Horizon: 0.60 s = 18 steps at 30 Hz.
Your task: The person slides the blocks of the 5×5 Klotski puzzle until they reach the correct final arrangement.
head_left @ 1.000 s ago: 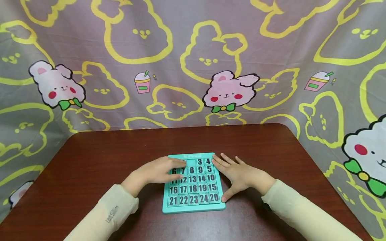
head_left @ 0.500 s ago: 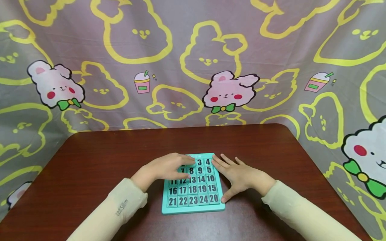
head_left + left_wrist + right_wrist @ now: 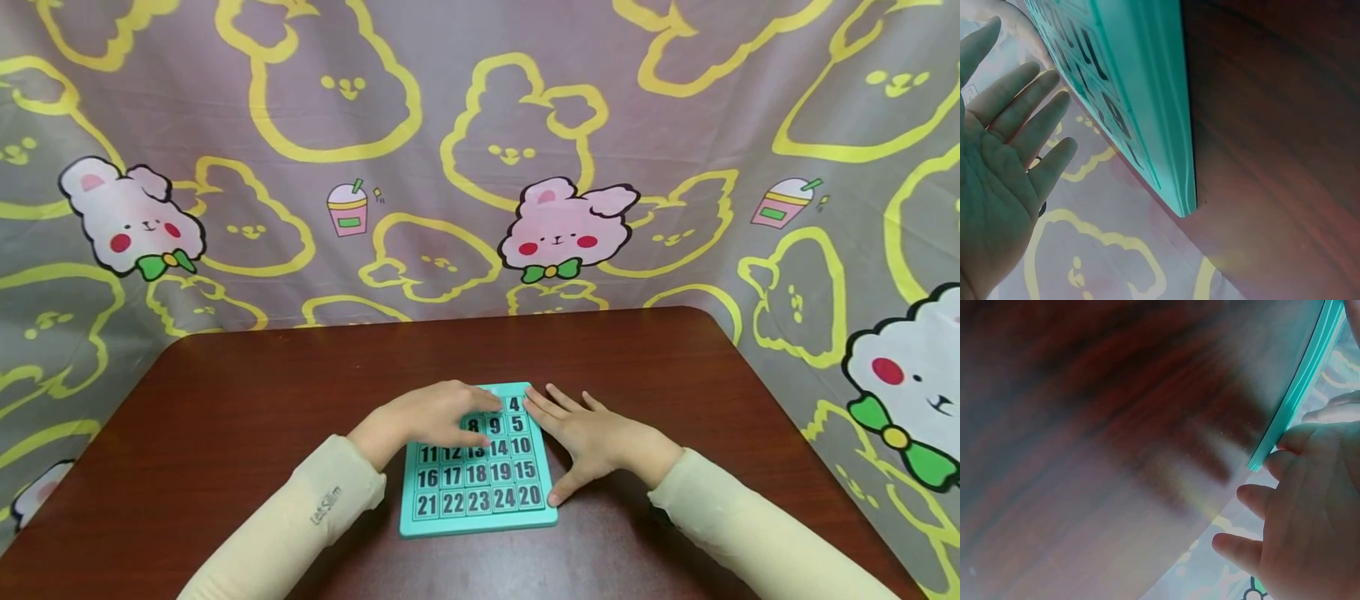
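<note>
A turquoise number slide puzzle (image 3: 480,523) with black-numbered square tiles lies flat on the table. My left hand (image 3: 431,417) is over its upper left part, fingers extended, one fingertip at the 3 tile in the top row. Most of the top two rows' left tiles are hidden under that hand. In the left wrist view, the fingers of the left hand (image 3: 1004,162) look straight and the board's side (image 3: 1154,112) rises beside them. My right hand (image 3: 603,442) is spread along the board's right edge, fingertips and thumb touching it. The right wrist view shows fingers (image 3: 1282,464) at the board's rim (image 3: 1294,394).
The dark red-brown wooden table (image 3: 300,375) reaches back to a grey-pink curtain (image 3: 420,183) printed with yellow outlines and cartoon rabbits. The curtain also runs along the left and right sides. Pale sleeves (image 3: 292,525) cover both forearms.
My left hand has moved rightward along the top rows, from the left side of the board to the 3 tile. The gap beside the 3 is now covered. My right hand has kept its place.
</note>
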Tool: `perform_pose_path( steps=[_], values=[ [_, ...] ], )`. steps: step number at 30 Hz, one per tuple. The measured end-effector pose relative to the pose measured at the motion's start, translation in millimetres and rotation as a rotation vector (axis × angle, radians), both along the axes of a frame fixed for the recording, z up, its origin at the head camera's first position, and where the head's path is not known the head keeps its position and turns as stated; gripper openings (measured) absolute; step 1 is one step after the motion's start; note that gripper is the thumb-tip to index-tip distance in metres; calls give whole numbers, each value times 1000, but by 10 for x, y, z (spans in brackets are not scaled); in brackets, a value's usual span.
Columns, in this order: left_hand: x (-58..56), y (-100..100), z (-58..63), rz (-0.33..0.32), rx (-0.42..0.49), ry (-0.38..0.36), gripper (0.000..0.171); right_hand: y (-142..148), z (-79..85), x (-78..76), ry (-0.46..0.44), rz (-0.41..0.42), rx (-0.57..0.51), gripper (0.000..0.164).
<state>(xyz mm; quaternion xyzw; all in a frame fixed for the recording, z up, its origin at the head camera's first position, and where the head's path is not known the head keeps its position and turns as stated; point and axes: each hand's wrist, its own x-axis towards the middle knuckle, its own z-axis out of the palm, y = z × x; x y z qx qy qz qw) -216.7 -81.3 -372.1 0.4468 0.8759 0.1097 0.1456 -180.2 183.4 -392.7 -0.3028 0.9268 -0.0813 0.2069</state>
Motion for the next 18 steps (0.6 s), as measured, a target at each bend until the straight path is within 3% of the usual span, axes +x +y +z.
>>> perform_pose_path(
  steps=[18],
  values=[
    [29, -176, -37, 17, 36, -4, 54, -11, 0, 5, -1, -7, -4, 134]
  ],
)
